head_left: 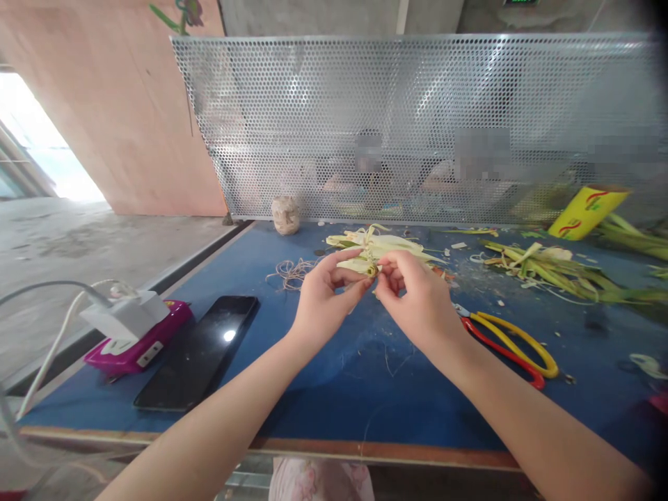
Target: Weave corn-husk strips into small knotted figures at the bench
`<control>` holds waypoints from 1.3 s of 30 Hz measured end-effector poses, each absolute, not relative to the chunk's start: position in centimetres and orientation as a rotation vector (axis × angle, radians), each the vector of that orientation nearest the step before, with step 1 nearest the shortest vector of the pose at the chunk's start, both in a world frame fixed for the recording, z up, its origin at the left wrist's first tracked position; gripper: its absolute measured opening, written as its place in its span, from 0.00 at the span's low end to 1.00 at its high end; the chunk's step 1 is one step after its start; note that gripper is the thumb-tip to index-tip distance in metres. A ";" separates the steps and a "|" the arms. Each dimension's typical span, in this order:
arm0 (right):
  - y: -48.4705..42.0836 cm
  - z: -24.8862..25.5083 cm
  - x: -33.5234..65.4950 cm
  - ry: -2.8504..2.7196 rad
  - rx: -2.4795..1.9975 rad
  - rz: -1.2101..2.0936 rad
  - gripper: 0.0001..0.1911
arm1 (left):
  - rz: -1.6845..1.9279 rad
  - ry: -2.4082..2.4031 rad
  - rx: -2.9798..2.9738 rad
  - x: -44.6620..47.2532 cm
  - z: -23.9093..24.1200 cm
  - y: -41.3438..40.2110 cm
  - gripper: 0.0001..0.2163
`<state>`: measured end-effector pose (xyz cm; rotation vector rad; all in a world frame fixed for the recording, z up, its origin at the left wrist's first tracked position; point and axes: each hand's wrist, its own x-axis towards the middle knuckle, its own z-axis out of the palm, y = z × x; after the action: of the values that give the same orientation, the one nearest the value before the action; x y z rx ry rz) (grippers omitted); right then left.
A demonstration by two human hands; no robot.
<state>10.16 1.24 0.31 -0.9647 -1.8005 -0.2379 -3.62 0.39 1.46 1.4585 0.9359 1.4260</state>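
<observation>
Over the middle of the blue table, both hands come together on a small bundle of pale corn husk [360, 266]. My left hand [331, 292] pinches it from the left between thumb and fingers. From the right, my right hand [412, 292] has thumb and forefinger closed at the bundle's tip. Just behind lie more pale husk strips [389, 243], partly hidden by the hands. A loose tangle of thin string [292, 274] rests left of them. Scissors [509, 344] with one red and one yellow handle lie by my right forearm.
At the left are a black phone [201, 351] and a purple power strip [172, 323] with white plugs and cables. Green husks [558, 275] and a yellow roll [589, 212] lie right. A perforated metal screen [323, 104] stands behind, a pale carved block [285, 215] before it; people are beyond.
</observation>
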 end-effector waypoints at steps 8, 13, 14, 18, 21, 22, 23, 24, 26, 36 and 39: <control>1.1 0.8 10.6 -1.831 -0.841 -0.285 0.06 | 1.369 0.827 1.147 -3.9 1.5 0.9 0.21; 1.0 1.1 10.9 -1.875 -0.779 -0.289 0.04 | 1.328 0.751 1.076 -4.2 1.5 1.1 0.21; 1.0 1.2 10.9 -1.879 -0.766 -0.281 0.04 | 1.330 0.742 1.072 -4.2 1.5 1.1 0.20; 0.8 1.6 11.0 -1.885 -0.723 -0.300 0.04 | 1.314 0.707 1.058 -4.3 1.7 1.1 0.20; 0.8 1.8 11.0 -1.887 -0.673 -0.330 0.05 | 1.289 0.687 1.024 -4.3 1.9 1.1 0.19; 0.8 1.8 11.0 -1.889 -0.654 -0.341 0.05 | 1.281 0.686 1.011 -4.3 1.9 1.0 0.18; 0.8 1.8 11.0 -1.889 -0.637 -0.350 0.05 | 1.271 0.686 0.999 -4.3 1.9 1.0 0.18; 0.8 1.8 11.0 -1.887 -0.626 -0.359 0.05 | 1.262 0.687 0.988 -4.3 2.0 1.0 0.18; 0.8 1.8 11.1 -1.880 -0.615 -0.375 0.05 | 1.245 0.677 0.967 -4.4 2.0 1.0 0.18; 0.8 2.3 11.8 -1.894 -0.506 -0.427 0.05 | 1.178 0.580 0.946 -4.4 2.3 0.7 0.13; 0.9 2.4 11.9 -1.967 -0.444 -0.421 0.10 | 1.174 0.598 0.955 -4.5 2.3 0.7 0.12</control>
<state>11.95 0.90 2.36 -0.4438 -1.9672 -0.4215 -4.49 0.74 2.35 0.9547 0.5978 1.1737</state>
